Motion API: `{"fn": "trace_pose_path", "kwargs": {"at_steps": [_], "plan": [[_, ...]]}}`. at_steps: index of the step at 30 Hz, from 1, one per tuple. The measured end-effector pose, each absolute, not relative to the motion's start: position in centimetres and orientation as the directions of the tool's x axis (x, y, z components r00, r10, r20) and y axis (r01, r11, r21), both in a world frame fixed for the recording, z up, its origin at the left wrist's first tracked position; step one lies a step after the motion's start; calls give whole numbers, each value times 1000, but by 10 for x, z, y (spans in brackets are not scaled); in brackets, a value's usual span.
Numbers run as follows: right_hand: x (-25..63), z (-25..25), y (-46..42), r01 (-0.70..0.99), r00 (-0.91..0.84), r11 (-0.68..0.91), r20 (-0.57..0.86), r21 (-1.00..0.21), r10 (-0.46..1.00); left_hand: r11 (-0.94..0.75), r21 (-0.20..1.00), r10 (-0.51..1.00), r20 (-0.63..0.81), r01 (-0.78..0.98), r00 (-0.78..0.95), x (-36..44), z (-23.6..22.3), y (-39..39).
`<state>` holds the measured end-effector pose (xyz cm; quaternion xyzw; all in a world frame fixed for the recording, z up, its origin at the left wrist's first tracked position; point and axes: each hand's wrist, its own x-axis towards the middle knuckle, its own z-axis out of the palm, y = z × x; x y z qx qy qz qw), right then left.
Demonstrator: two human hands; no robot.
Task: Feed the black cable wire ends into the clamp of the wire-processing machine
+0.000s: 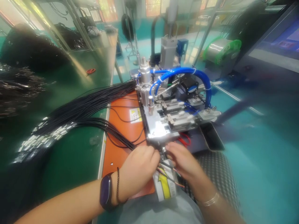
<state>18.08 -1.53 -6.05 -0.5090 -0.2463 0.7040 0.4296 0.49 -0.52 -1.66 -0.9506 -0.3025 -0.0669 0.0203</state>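
My left hand [141, 163] is closed round a bundle of thin black cables [120, 137] at the front of a bench machine [160, 126]. Below that hand, stripped cable ends with coloured and coppery wires [176, 183] stick out to the right. Close by on the right, my right hand [183, 160] has its thumb and fingers drawn together beside a small shiny metal piece [164, 150]. What its fingertips pinch is too small and blurred to name. Both hands are just in front of the machine's bright metal plate [158, 129].
A large sheaf of black cables [77, 109] lies across the green table [74, 149] and the orange base [116, 119]. Blue air hoses [201, 73] arch over the machine. A dark tray [211, 136] sits at right, a green-rimmed spool [220, 51] behind. Red-handled scissors or cutters [90, 71] lie far left.
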Motion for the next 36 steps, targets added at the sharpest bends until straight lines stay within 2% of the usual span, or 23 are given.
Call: {"fn": "trace_pose_path", "kwargs": {"at_steps": [2, 6, 8, 10, 13, 16, 19, 28, 30, 33, 36], "plan": [[178, -63, -16, -389, -137, -533, -525, -751, 840, -799, 18, 599, 124, 601, 791, 4, -14, -6], [176, -61, -17, -326, -66, -477, -484, -816, 873, -769, 5, 638, 69, 640, 767, 0, -9, -9], [178, -59, -18, -171, -2, -407, -413, -897, 911, -766, -30, 640, 57, 642, 767, -1, -7, -12], [183, -58, -19, 78, 86, -303, -297, -950, 951, -764, -61, 638, 72, 642, 766, -2, -7, -15], [193, -58, -24, 411, 109, -97, -57, -907, 992, -775, -105, 608, 145, 623, 781, -4, -11, -14], [199, -58, -27, 537, -23, 107, 113, -837, 993, -787, -90, 589, 185, 611, 786, -6, -16, -11], [199, -61, -26, 573, -87, 187, 168, -798, 982, -791, -43, 596, 175, 611, 784, -7, -19, -9], [203, -62, -31, 586, -52, 192, 201, -787, 978, -765, -7, 634, 167, 644, 755, -3, -18, -9], [208, -55, -37, 590, -150, 311, 278, -745, 949, -749, 20, 657, 155, 663, 738, -2, -17, -10], [211, -47, -46, 503, -399, 541, 375, -674, 837, -726, 49, 684, 161, 686, 712, -1, -16, -10], [206, -46, -50, 420, -455, 617, 434, -666, 778, -710, 77, 703, 127, 700, 699, 0, -13, -10]]}}
